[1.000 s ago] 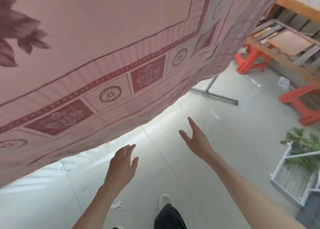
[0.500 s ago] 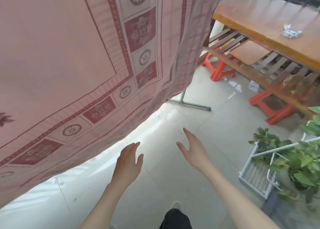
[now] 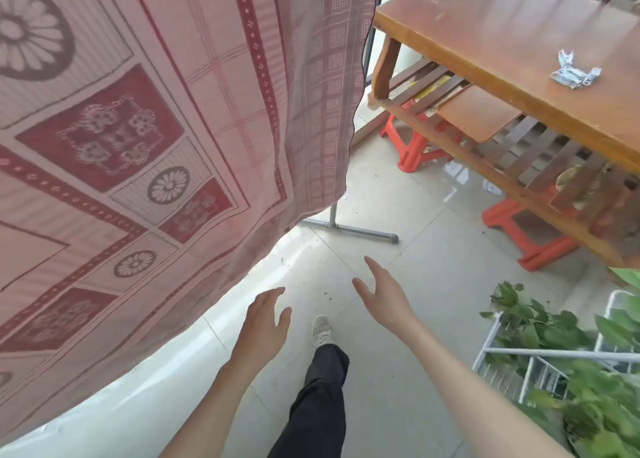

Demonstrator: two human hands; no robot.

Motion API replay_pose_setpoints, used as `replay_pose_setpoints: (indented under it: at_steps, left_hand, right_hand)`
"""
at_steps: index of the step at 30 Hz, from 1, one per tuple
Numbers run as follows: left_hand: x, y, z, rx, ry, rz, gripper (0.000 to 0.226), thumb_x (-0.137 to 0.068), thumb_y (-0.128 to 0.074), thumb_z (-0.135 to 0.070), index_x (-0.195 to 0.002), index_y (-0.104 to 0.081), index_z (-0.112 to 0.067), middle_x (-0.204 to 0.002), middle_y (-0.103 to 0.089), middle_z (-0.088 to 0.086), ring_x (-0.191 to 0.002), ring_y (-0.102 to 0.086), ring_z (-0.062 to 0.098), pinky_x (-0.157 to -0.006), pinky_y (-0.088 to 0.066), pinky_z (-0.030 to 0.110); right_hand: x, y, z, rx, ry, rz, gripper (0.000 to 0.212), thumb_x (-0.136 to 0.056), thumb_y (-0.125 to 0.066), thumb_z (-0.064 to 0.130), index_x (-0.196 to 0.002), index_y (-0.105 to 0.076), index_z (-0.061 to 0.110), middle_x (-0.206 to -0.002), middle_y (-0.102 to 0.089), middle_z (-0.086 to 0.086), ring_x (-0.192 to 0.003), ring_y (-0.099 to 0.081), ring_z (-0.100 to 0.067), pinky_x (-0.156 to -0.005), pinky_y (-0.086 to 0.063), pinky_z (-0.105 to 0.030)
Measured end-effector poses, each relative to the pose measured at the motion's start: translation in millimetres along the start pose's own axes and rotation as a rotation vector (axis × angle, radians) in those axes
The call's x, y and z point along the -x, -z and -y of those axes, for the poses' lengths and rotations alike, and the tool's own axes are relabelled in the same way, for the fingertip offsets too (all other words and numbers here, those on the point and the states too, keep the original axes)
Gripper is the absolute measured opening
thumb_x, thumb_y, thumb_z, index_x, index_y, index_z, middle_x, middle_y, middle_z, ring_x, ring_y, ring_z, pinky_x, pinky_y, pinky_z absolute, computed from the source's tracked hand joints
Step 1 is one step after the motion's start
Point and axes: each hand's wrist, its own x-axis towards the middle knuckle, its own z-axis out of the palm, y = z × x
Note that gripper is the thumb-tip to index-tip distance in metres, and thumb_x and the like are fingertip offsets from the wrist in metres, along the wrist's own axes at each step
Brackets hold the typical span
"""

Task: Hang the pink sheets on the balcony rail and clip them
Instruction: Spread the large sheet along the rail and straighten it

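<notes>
Pink sheet (image 3: 166, 118) hangs across the upper left of frame; left hand (image 3: 261, 322) and right hand (image 3: 386, 296) below it, fingers spread, empty. Best grab the lower hem evenly.

Bare forearms without sleeves, left hand (image 3: 265, 322), right hand (image 3: 386, 296); black trousers (image 3: 320, 398), pale laced shoe (image 3: 321, 329).

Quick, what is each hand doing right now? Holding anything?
Left hand: open, empty, just below the hanging pink sheet, not gripping it.
Right hand: open, fingers spread, holding nothing.
</notes>
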Motion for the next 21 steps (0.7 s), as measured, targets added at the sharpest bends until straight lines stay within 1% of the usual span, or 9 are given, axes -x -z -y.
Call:
replay_pose_setpoints:
  at_steps: [2,4,7,10,13,16,18,20,21]
  left_hand:
    - [-47,-5,-20,0.005,0.022,-0.001,0.040,-0.095,-0.043,-0.024,-0.135,-0.039,-0.020,-0.143,-0.037,0.000,-0.132,-0.033,0.016,-0.108,-0.027,0.030]
    - [-103,-16,-47,0.033,0.082,0.007,0.039,-0.095,-0.045,-0.023,-0.133,-0.041,-0.020,-0.142,-0.039,0.000,-0.130,-0.036,0.016,-0.106,-0.029,0.029]
    - [-158,-26,-86,0.087,0.157,0.028,0.037,-0.094,-0.046,-0.021,-0.131,-0.043,-0.017,-0.139,-0.043,0.003,-0.126,-0.042,0.019,-0.102,-0.033,0.029]
    - [-218,-41,-129,0.188,0.248,0.018,0.038,-0.093,-0.049,-0.018,-0.131,-0.045,-0.015,-0.135,-0.046,0.004,-0.122,-0.045,0.020,-0.101,-0.037,0.033]
    - [-270,-54,-165,0.287,0.321,-0.061,0.040,-0.092,-0.052,-0.019,-0.131,-0.044,-0.016,-0.134,-0.047,0.001,-0.118,-0.048,0.019,-0.096,-0.040,0.033]
    - [-324,-69,-187,0.370,0.454,-0.180,0.042,-0.090,-0.055,-0.023,-0.129,-0.044,-0.015,-0.133,-0.048,-0.001,-0.117,-0.050,0.019,-0.089,-0.040,0.030]
    - [-360,-83,-197,0.444,0.561,-0.246,0.048,-0.087,-0.059,-0.031,-0.130,-0.043,-0.015,-0.134,-0.047,0.000,-0.118,-0.050,0.021,-0.095,-0.042,0.036]
    - [-396,-100,-210,0.543,0.596,-0.311,0.051,-0.085,-0.061,-0.036,-0.128,-0.044,-0.015,-0.134,-0.046,-0.001,-0.120,-0.047,0.019,-0.100,-0.042,0.042]
    - [-414,-109,-219,0.588,0.608,-0.357,0.051,-0.084,-0.063,-0.036,-0.126,-0.044,-0.015,-0.132,-0.046,-0.003,-0.119,-0.046,0.017,-0.101,-0.042,0.043]
  right_hand:
    - [-49,16,-3,-0.038,-0.017,-0.011,0.057,-0.096,-0.045,0.032,-0.147,-0.023,0.015,-0.151,-0.032,-0.002,-0.139,-0.029,-0.017,-0.110,-0.024,-0.028]
    - [-102,35,-10,-0.080,-0.041,0.004,0.054,-0.097,-0.043,0.028,-0.146,-0.025,0.015,-0.150,-0.033,-0.003,-0.138,-0.029,-0.017,-0.110,-0.024,-0.028]
    - [-151,57,-12,-0.124,-0.032,0.023,0.048,-0.099,-0.036,0.020,-0.145,-0.027,0.014,-0.149,-0.035,-0.004,-0.137,-0.031,-0.018,-0.108,-0.023,-0.026]
    - [-207,87,-22,-0.129,-0.021,0.066,0.047,-0.099,-0.032,0.014,-0.145,-0.028,0.014,-0.149,-0.034,-0.003,-0.138,-0.030,-0.016,-0.107,-0.022,-0.023]
    - [-265,110,-32,-0.057,0.046,0.142,0.049,-0.098,-0.029,0.008,-0.146,-0.025,0.016,-0.151,-0.031,-0.001,-0.139,-0.027,-0.017,-0.108,-0.020,-0.023]
    - [-324,123,-44,0.063,0.172,0.244,0.053,-0.095,-0.029,0.003,-0.147,-0.024,0.015,-0.153,-0.028,-0.001,-0.141,-0.024,-0.015,-0.111,-0.017,-0.024]
    - [-363,131,-51,0.110,0.244,0.352,0.054,-0.096,-0.030,0.004,-0.148,-0.021,0.014,-0.154,-0.025,-0.002,-0.142,-0.021,-0.015,-0.114,-0.014,-0.024]
    - [-403,137,-59,0.172,0.323,0.449,0.054,-0.096,-0.030,0.006,-0.148,-0.019,0.016,-0.155,-0.022,-0.003,-0.143,-0.019,-0.016,-0.116,-0.013,-0.026]
    - [-423,141,-63,0.193,0.349,0.487,0.054,-0.097,-0.030,0.008,-0.148,-0.018,0.018,-0.155,-0.021,-0.003,-0.143,-0.017,-0.016,-0.116,-0.012,-0.027]
